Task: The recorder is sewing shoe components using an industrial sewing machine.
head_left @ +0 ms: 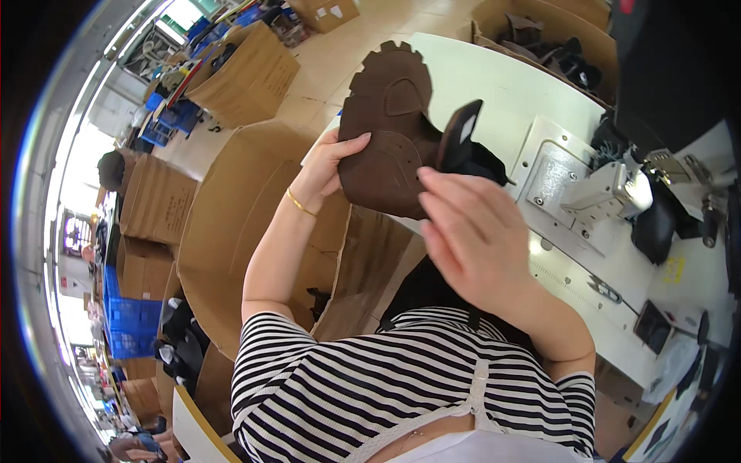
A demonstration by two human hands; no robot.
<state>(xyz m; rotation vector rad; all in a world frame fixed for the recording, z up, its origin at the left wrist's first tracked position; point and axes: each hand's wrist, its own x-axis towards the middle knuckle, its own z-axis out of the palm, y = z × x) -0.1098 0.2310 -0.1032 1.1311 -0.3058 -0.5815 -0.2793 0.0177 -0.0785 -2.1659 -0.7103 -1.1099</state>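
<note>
my left hand (333, 166) grips the brown shoe upper (386, 131) by its left edge, thumb laid across the face and fingers tucked behind. my right hand (467, 228) is spread loose, fingers long and slightly curled, its fingertips (429, 179) at the lower right edge of the upper; whether they pinch the piece or only brush it i cannot tell, since the back of the hand covers the contact. the upper is held up in the air over the near left edge of the white sewing table (494, 85). it looks like matte, suede-like leather, dark brown, with a notched, toothed top edge, a raised rounded patch stitched near the top and small punched holes along the right side. a stiff dark flap (461, 133) with a pale patch stands out from its right side, with black fabric (485, 163) bunched just behind that.

a thin gold bangle (301, 204) sits on my left wrist, and my striped black-and-white top (370, 386) fills the view below the table's near edge. on the table, right of the upper, lies a grey metal plate (557, 181) with the sewing machine's pale head (617, 189) over it. left of the table stand big open cardboard boxes (231, 224), smooth and tan, one right against the table edge. beyond the table's far edge another cardboard box (540, 31) holds dark shoe pieces. blue plastic crates (131, 320) sit far left of the table.
</note>
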